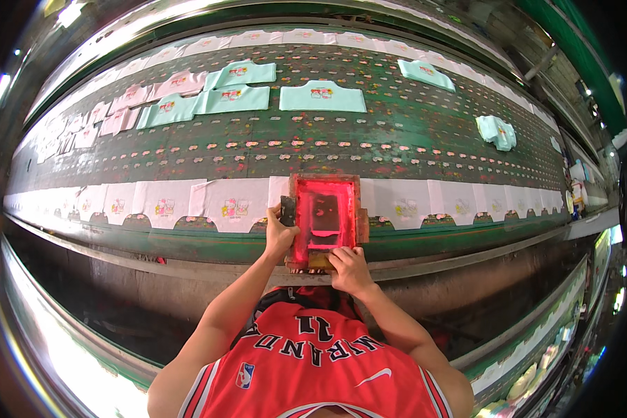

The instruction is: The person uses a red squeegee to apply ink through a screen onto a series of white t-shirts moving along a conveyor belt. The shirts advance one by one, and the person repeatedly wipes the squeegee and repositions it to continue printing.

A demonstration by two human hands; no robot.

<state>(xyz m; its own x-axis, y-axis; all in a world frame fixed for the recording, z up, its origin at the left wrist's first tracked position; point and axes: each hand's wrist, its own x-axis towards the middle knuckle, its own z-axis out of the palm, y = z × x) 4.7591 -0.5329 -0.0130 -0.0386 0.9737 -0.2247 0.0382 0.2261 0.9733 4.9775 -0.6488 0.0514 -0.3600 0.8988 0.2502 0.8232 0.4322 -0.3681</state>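
A screen-printing frame (299,202) with wooden sides and red ink lies over the row of pale fabric pieces at the near table edge. My left hand (280,235) is closed on the frame's left side, beside a dark block (287,210) fixed there. At the frame's near end, my right hand (350,269) is closed on a yellowish-brown squeegee (318,260); its blade is hidden. Pale pieces with a printed motif (238,205) lie left of the frame. To the right, another piece (405,204) bears a fainter print.
The long green printing table (397,167) is spotted with ink marks. Across it lie mint-green pieces (322,97), pink pieces (179,85) and a crumpled mint cloth (496,132). A ledge (425,267) runs along the near side. Another table (529,341) stands behind me at right.
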